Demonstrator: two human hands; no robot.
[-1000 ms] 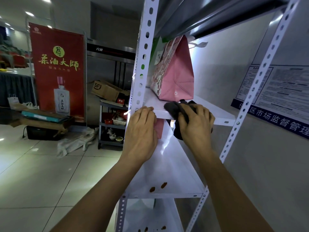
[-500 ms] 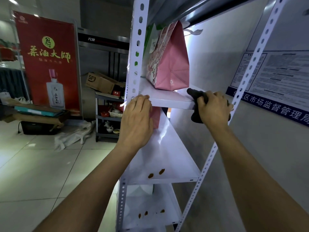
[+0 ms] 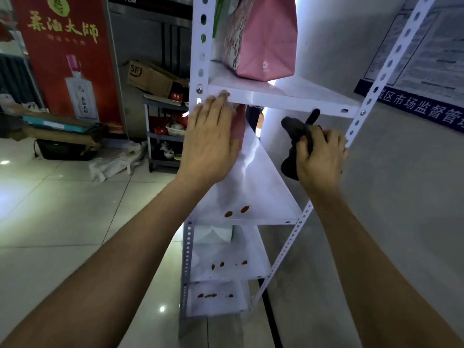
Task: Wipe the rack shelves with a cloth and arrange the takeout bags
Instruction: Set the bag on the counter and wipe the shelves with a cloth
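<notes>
My right hand [image 3: 322,156], right of centre in the frame, has its fingers curled tight round a crumpled dark grey cloth [image 3: 295,136], which bunches out above and below my fist. The cloth hangs just under the front lip of the upper white metal shelf [image 3: 283,96], not touching it as far as I can see, beside the right perforated white upright [image 3: 361,114].

My left hand [image 3: 209,139], at centre frame, lies flat with straight fingers against the left perforated upright [image 3: 200,46], fingertips reaching the shelf's front edge; it holds nothing. A second pink bag [image 3: 238,124] shows just behind it.

On the upper shelf, at top centre, stands a pink paper takeout bag with a printed side panel [image 3: 261,38], upright, its base on the shelf.

Below my hands the next white shelf [image 3: 251,192] carries brown smears [image 3: 237,211] near its front edge; the two lower shelves show more such spots, and a white folded bag [image 3: 213,233] sits under that shelf.

At the upper left stands a red banner with gold characters and a bottle [image 3: 67,59], with a brown cardboard box [image 3: 150,76] on a grey cart to its right. A blue-banded wall notice [image 3: 421,71] fills the upper right.
</notes>
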